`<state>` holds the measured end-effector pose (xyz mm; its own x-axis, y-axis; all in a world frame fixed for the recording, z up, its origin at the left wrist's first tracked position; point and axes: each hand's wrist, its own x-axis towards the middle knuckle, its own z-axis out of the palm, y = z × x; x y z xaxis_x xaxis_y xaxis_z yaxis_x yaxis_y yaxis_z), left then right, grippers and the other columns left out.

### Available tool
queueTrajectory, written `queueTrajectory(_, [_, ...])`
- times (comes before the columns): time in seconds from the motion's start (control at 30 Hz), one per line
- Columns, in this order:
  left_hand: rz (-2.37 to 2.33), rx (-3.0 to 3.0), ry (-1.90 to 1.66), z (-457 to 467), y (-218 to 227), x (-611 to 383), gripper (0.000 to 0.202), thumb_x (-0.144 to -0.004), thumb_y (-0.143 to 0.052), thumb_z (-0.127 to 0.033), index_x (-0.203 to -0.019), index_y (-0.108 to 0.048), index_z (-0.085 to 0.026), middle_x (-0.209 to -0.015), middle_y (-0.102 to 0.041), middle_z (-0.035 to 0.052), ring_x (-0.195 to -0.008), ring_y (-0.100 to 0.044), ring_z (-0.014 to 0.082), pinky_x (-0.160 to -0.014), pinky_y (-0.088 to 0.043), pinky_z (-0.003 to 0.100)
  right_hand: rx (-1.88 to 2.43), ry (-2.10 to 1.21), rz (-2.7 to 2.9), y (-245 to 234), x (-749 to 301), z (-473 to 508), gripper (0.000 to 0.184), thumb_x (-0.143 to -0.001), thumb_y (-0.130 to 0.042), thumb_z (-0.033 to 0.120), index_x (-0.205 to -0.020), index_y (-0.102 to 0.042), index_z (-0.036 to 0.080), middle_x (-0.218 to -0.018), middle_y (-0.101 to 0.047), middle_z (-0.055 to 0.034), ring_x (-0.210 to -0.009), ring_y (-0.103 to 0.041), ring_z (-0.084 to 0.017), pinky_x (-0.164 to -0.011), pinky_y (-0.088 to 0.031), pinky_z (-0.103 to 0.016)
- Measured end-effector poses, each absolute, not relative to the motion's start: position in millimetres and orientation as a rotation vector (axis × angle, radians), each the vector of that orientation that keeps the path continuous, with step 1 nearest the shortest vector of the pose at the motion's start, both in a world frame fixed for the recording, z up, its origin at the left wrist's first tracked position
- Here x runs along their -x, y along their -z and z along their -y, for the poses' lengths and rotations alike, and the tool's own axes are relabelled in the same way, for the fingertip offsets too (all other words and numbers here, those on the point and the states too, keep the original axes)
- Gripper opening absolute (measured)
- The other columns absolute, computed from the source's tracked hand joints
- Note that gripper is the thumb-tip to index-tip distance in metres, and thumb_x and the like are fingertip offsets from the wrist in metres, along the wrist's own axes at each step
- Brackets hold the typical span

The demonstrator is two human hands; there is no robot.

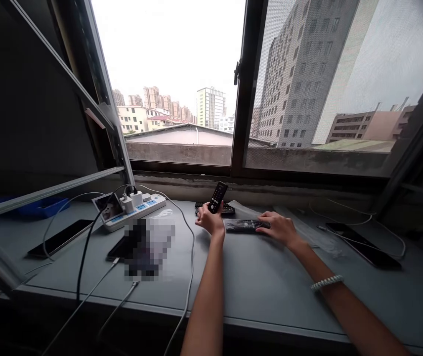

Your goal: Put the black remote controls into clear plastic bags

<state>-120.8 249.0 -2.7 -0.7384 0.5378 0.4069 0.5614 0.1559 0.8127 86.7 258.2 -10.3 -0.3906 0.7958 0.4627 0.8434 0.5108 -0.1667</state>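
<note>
A black remote control (218,196) stands tilted upright in my left hand (211,220), its buttons facing me and my fingers wrapped round its lower end. To the right, a second remote control (244,226) in a clear plastic sleeve lies across the table. My right hand (278,227) has its fingers on that remote's right end, thumb at the near edge and fingers at the far edge. Behind my left hand lie more black remotes (228,209), partly hidden by it. Clear plastic bags (317,237) spread out behind and beside my right hand.
A white power strip (137,212) with plugged-in chargers stands at the left. Phones lie at the far left (61,238), beside the strip (117,247) and at the right (361,244). Charging cables (192,247) cross the grey table (271,291). A metal frame (111,123) rises at left.
</note>
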Motion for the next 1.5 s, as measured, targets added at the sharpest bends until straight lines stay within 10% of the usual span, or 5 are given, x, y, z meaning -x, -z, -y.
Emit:
queueTrajectory(0.33, [2.181,1.223,1.657,-236,-19,110,0.037,-0.081,-0.049,-0.052,-0.104,-0.053,-0.023,-0.101,-0.060,0.0051,-0.100,-0.049,0.0231,-0.085,-0.027,0.034,0.846,-0.478,2.326,19,-41,-218,0.022,-0.076,-0.058,0.042,-0.084,-0.072,0.026,-0.097,-0.068,-0.0028,-0.075,-0.064,-0.017,-0.061,-0.050,-0.027])
queueTrajectory(0.57, [1.919,1.833,1.422,-229,-14,85,0.032,-0.081,-0.054,-0.043,-0.108,-0.055,-0.024,-0.102,-0.060,0.0045,-0.098,-0.049,0.0214,-0.086,-0.027,0.032,0.850,-1.083,1.516,-3,-57,-225,0.067,-0.076,-0.050,0.060,-0.127,-0.045,0.016,-0.088,-0.067,-0.0087,-0.050,-0.061,-0.015,-0.032,-0.042,-0.021])
queueTrajectory(0.73, [1.703,2.288,1.074,-223,-7,61,0.029,-0.080,-0.058,-0.034,-0.107,-0.055,-0.026,-0.102,-0.059,0.0029,-0.099,-0.048,0.0198,-0.088,-0.028,0.030,0.979,-0.995,1.137,-7,-58,-226,0.045,-0.071,-0.058,0.053,-0.085,-0.065,0.011,-0.034,-0.044,0.0051,-0.026,-0.037,-0.008,-0.025,-0.026,-0.018])
queueTrajectory(1.07, [1.966,2.131,1.163,-216,-10,58,0.082,-0.070,-0.056,-0.024,-0.139,-0.011,-0.022,-0.131,-0.031,0.0135,-0.121,-0.032,0.0268,-0.092,-0.030,0.036,1.026,-0.804,0.692,-11,-76,-239,0.038,-0.073,-0.054,0.048,-0.086,-0.065,0.014,-0.039,-0.047,0.0049,-0.031,-0.042,-0.008,-0.027,-0.028,-0.017])
queueTrajectory(1.5, [1.617,2.959,0.557,-207,-7,64,0.052,-0.056,-0.059,-0.017,-0.105,-0.057,-0.033,-0.110,-0.048,0.0030,-0.108,-0.042,0.0254,-0.094,-0.032,0.037,0.999,-0.908,0.849,-6,-80,-234,0.047,-0.075,-0.044,0.042,-0.114,-0.054,0.018,-0.058,-0.064,0.0000,-0.033,-0.049,-0.010,-0.029,-0.034,-0.017])
